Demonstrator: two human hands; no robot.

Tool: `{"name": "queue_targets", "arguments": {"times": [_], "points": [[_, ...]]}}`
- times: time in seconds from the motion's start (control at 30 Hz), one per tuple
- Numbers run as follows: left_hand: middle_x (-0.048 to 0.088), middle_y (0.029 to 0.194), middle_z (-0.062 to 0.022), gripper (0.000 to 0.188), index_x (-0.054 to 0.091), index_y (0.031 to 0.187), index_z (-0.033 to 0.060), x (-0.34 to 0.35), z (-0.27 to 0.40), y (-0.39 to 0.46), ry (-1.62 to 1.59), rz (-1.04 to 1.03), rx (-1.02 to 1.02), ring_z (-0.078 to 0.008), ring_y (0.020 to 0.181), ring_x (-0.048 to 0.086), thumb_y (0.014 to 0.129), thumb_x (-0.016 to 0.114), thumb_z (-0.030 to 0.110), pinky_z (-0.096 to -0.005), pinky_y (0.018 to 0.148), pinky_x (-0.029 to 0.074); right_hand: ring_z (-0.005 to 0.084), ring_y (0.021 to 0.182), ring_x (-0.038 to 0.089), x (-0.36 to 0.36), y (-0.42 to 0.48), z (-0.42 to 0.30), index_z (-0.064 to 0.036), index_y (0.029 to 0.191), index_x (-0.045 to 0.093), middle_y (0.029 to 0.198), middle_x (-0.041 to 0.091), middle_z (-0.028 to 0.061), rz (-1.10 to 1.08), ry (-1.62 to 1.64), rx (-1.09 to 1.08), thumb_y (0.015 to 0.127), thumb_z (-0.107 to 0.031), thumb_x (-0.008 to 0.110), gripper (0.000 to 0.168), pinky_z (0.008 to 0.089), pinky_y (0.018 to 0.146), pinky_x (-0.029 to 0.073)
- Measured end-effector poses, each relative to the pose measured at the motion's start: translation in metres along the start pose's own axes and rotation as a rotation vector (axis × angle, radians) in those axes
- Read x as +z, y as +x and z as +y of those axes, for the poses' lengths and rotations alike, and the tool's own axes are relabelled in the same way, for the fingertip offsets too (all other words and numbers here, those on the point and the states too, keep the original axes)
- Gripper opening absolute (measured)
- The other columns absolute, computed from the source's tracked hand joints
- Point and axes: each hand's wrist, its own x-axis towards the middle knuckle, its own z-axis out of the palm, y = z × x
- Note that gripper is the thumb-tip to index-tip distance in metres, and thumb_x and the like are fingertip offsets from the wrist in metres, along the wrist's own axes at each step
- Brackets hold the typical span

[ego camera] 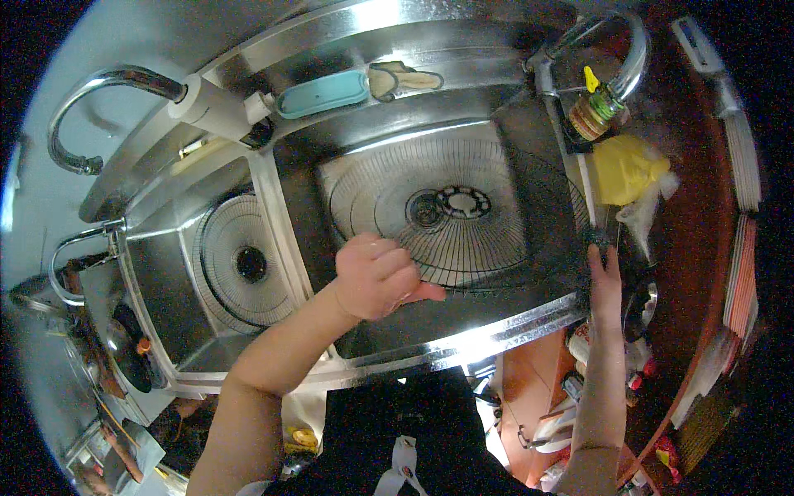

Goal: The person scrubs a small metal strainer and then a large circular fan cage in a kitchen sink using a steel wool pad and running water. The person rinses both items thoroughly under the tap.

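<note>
A round wire fan guard (471,254) lies tilted in the right-hand basin of a stainless steel sink (384,335). My left hand (378,276) is curled over its near left rim, thumb pointing right. Through the wires the basin's drain (427,209) shows beside the guard's centre ring (463,202). At the basin's right edge, my right hand (605,266) has its fingertips on a small dark scouring pad (595,236), blurred in shadow. A second fan guard (217,279) with a dark centre rests in the left-hand basin.
Behind the basins are a curved faucet (118,77), a white roll (214,111), a turquoise tray (325,93) and beige gloves (403,80). Another faucet (636,49) arches at the right, near a jar (592,118) and a yellow plastic bag (626,170). A wok (127,347) sits far left.
</note>
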Motion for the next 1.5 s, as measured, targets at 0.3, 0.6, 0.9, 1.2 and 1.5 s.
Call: {"name": "queue_targets", "arguments": {"times": [0.3,0.6,0.9,1.2,1.5], "points": [[0.042,0.065,0.0003,0.039,0.044,0.059,0.0139,0.078,-0.029,-0.051,-0.086,-0.454,0.192,-0.0171,0.061,0.047,0.061,0.059,0.049,-0.0307,0.05,0.037,0.0334,0.106,0.047,0.106,0.039,0.046,0.002,0.114,0.046,0.114,0.05,0.0228,-0.08,-0.089,-0.266,0.08,-0.036,0.058,0.053,0.0366,0.09,0.038],[0.052,0.085,-0.005,0.041,0.054,0.08,0.0078,0.105,-0.051,-0.103,0.019,-0.874,-0.225,-0.0241,0.09,0.05,0.062,0.066,0.042,-0.0399,0.08,0.038,0.0354,0.096,0.049,0.22,0.098,0.044,-0.005,0.112,0.046,0.105,0.048,0.0201,-0.098,-0.342,-0.538,0.076,-0.033,0.062,0.048,0.0414,0.081,0.041],[0.059,0.091,-0.0188,0.038,0.048,0.107,0.0039,0.165,-0.124,-0.19,0.274,-0.487,-1.493,-0.0353,0.079,0.059,0.081,0.055,0.031,-0.0428,0.066,0.047,0.0355,0.097,0.046,0.284,0.147,0.018,-0.005,0.106,0.049,0.1,0.05,0.0181,0.071,-0.539,-0.625,0.078,-0.033,0.059,0.042,0.0438,0.081,0.042],[0.061,0.08,-0.018,0.033,0.05,0.107,0.0057,0.176,-0.12,-0.182,0.399,-0.417,-1.495,-0.0347,0.074,0.059,0.083,0.051,0.029,-0.0451,0.064,0.046,0.0259,0.08,0.051,0.41,0.004,0.015,-0.01,0.084,0.053,0.087,0.051,0.0105,-0.158,-0.558,-1.042,0.069,-0.011,0.053,0.015,0.0379,0.061,0.046],[0.061,0.075,-0.0166,0.031,0.054,0.103,0.0034,0.182,-0.114,-0.195,0.443,-0.399,-1.505,-0.0366,0.066,0.059,0.083,0.052,0.028,-0.0451,0.059,0.047,0.0294,0.076,0.053,0.338,0.145,-0.03,-0.008,0.08,0.053,0.079,0.052,0.0113,0.041,-0.527,-0.73,0.075,-0.012,0.049,0.007,0.0438,0.06,0.044]]}}
